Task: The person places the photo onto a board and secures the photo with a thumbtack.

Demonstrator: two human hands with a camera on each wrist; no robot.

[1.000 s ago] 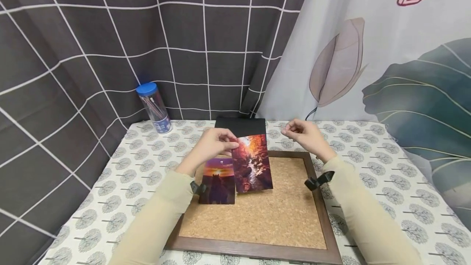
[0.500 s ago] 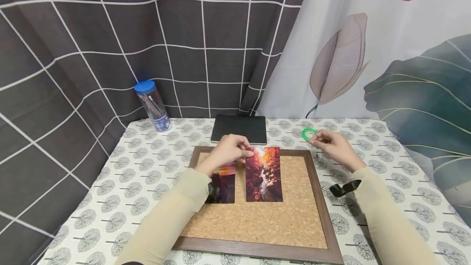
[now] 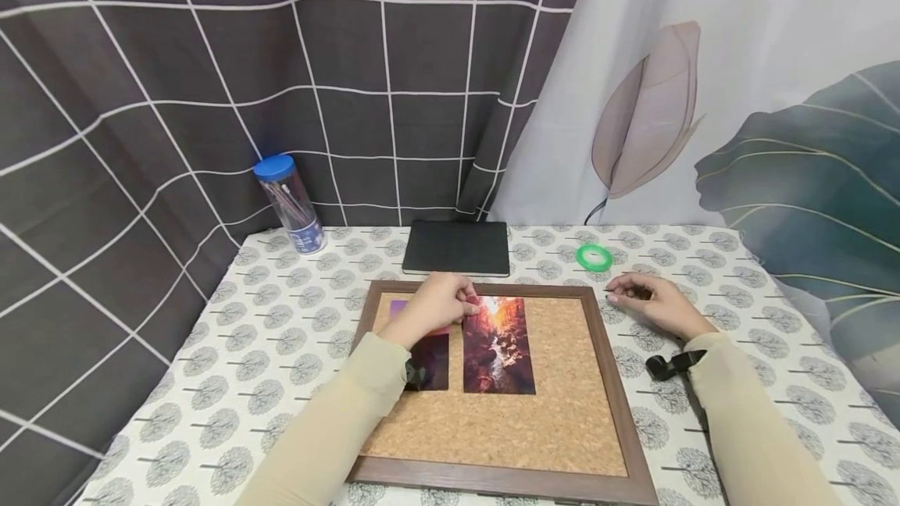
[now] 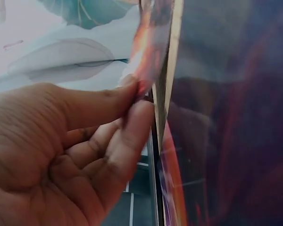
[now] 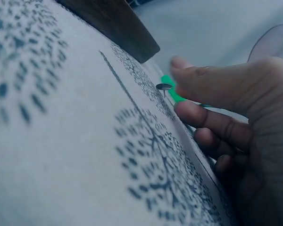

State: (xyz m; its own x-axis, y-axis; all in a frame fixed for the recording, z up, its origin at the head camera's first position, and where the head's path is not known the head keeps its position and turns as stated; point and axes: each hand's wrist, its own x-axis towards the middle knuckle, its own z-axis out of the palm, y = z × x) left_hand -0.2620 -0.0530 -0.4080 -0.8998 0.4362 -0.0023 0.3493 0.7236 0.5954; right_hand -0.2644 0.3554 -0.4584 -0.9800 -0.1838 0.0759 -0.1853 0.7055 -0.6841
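The left hand (image 3: 437, 304) has a pinching grip on the top edge of the canyon photo (image 3: 498, 346), which lies on the cork board (image 3: 562, 412) just right of a darker photo (image 3: 430, 358). To the right, the right hand (image 3: 650, 303) rests on the counter (image 3: 281, 334) beside the board's frame, fingers loosely curled near a small pin (image 5: 163, 87); whether they touch it seems unclear. A green ring (image 3: 593, 257) lies behind.
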